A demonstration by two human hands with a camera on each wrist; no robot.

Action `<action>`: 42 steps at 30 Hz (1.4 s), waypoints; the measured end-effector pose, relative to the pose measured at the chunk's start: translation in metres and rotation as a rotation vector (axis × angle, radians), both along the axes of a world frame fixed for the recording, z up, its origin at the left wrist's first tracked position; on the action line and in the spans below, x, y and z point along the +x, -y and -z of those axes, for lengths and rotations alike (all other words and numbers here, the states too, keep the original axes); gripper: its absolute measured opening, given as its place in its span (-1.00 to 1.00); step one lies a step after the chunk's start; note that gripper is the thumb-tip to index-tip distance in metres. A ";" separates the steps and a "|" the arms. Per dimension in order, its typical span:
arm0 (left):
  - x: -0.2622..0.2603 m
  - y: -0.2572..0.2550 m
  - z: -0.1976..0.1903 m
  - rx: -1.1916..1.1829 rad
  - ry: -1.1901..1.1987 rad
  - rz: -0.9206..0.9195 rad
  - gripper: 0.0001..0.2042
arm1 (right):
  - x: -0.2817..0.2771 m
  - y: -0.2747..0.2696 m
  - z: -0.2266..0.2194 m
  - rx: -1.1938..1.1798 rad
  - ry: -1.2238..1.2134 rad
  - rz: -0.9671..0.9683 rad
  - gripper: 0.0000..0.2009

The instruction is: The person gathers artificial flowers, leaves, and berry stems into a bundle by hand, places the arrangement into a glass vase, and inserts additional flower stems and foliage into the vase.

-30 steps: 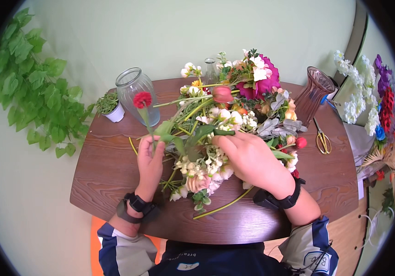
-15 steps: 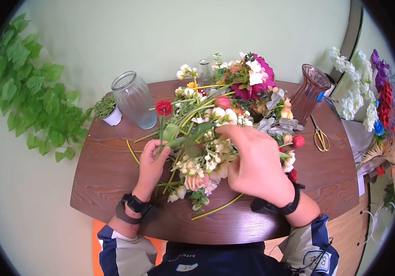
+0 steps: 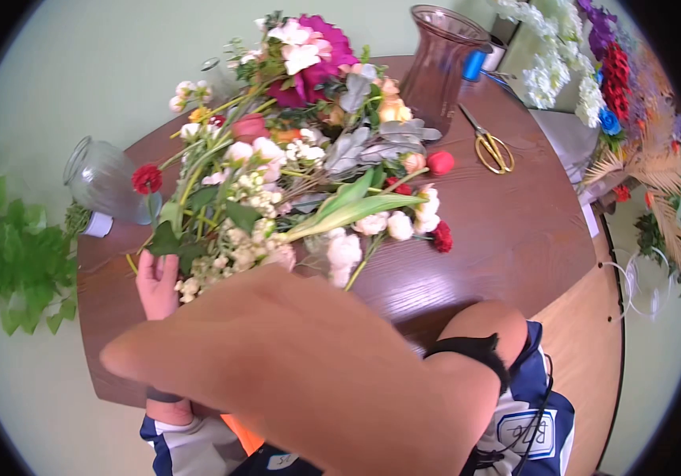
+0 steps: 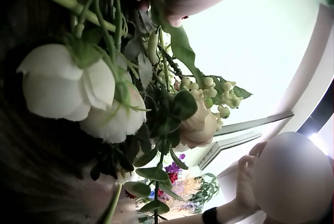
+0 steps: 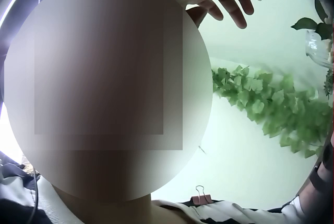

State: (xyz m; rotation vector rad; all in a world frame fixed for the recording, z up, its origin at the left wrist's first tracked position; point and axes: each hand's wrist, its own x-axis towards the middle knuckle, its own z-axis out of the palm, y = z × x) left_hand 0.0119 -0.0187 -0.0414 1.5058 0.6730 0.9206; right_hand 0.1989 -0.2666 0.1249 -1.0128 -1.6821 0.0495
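Observation:
My left hand (image 3: 158, 287) is at the left side of a heap of flowers, pinching the stem of a red carnation (image 3: 147, 179) whose bloom stands up beyond the fingers. In the left wrist view, green leaves hang by the left fingers (image 4: 177, 18), above white blooms (image 4: 68, 83) and cream berries (image 4: 224, 96). My right hand (image 3: 277, 349) is raised close to the head camera, away from the flowers, and looks large and blurred. The right wrist view shows its fingers (image 5: 229, 5) spread and loosely bent near the person's head, holding nothing.
A clear glass vase (image 3: 110, 186) stands at the left beside a small potted plant (image 3: 96, 224). A pinkish glass vase (image 3: 435, 79) and gold-handled scissors (image 3: 493, 149) are at the right. A large magenta bloom (image 3: 328, 51) tops the heap; more flowers (image 3: 614, 79) hang beyond the table.
My right hand has left the flowers and come up toward the head. The head view has turned, so the table sits further left and higher. The left hand keeps hold of the carnation.

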 end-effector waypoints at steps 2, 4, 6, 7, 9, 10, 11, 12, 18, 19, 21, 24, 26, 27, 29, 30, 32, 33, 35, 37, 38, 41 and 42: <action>-0.007 -0.017 0.012 0.030 0.019 -0.004 -0.82 | -0.005 0.007 0.000 -0.006 0.012 0.023 -0.50; -0.016 -0.019 0.018 0.051 0.019 -0.036 -0.80 | -0.005 0.011 0.000 -0.021 0.005 0.019 -0.50; -0.014 -0.017 0.020 0.016 0.012 -0.021 -0.80 | -0.014 0.011 0.004 -0.051 -0.012 0.021 -0.51; -0.008 -0.013 0.017 -0.018 0.007 0.016 -0.80 | -0.018 0.012 0.007 -0.076 -0.028 0.050 -0.51; 0.000 -0.001 0.006 0.021 0.013 -0.017 -0.80 | -0.025 0.022 0.008 -0.023 -0.040 -0.001 -0.52; 0.004 0.006 0.000 0.050 0.017 -0.048 -0.80 | -0.021 0.003 0.003 0.012 -0.045 -0.042 -0.53; 0.007 0.012 -0.007 0.058 0.009 -0.072 -0.80 | -0.016 -0.001 0.000 0.027 -0.063 -0.075 -0.53; 0.008 0.016 -0.012 0.058 0.002 -0.103 -0.80 | -0.003 -0.006 -0.003 0.033 -0.079 -0.116 -0.53; 0.013 0.028 -0.034 0.003 0.021 -0.043 -0.84 | -0.056 -0.054 -0.017 0.038 -0.091 -0.300 -0.55; 0.013 0.030 -0.034 -0.002 0.018 -0.039 -0.84 | -0.055 -0.050 -0.016 0.028 -0.089 -0.310 -0.56; 0.014 0.030 -0.035 0.033 0.022 -0.047 -0.84 | -0.053 -0.042 -0.016 0.022 -0.093 -0.329 -0.57; 0.015 0.032 -0.038 -0.010 0.017 -0.044 -0.84 | -0.024 -0.021 -0.014 0.021 -0.104 -0.333 -0.58; 0.013 0.032 -0.041 -0.004 0.006 -0.060 -0.84 | -0.010 -0.010 -0.018 0.022 -0.118 -0.329 -0.58; 0.017 0.034 -0.040 -0.005 0.008 -0.071 -0.84 | -0.005 -0.012 -0.014 0.017 -0.121 -0.316 -0.59; 0.012 0.033 -0.040 0.008 -0.008 -0.018 -0.84 | -0.010 -0.005 -0.013 0.000 -0.121 -0.267 -0.60; 0.008 0.030 -0.037 0.010 -0.029 -0.002 -0.83 | -0.017 0.000 -0.012 -0.012 -0.121 -0.241 -0.60; 0.013 0.031 -0.032 0.085 0.033 -0.056 -0.79 | -0.029 0.002 -0.012 -0.041 -0.114 -0.176 -0.61; 0.012 0.024 -0.024 0.137 -0.036 -0.104 -0.76 | -0.040 0.006 -0.010 -0.048 -0.118 -0.148 -0.61; -0.001 0.015 -0.018 0.123 -0.110 -0.163 -0.73 | -0.033 0.001 -0.009 -0.073 -0.159 -0.118 -0.62; -0.005 0.011 -0.015 0.034 -0.104 -0.118 -0.70 | -0.044 -0.006 -0.008 -0.113 -0.187 -0.068 -0.62; -0.003 0.014 -0.018 0.058 -0.111 -0.137 -0.70 | -0.044 0.004 -0.008 -0.120 -0.184 -0.051 -0.63; -0.007 0.004 -0.011 0.110 -0.130 -0.149 -0.70 | -0.058 0.001 -0.001 -0.135 -0.183 -0.051 -0.64; -0.007 0.009 -0.015 0.096 -0.179 -0.188 -0.70 | -0.075 -0.002 0.008 -0.183 -0.393 -0.148 -0.70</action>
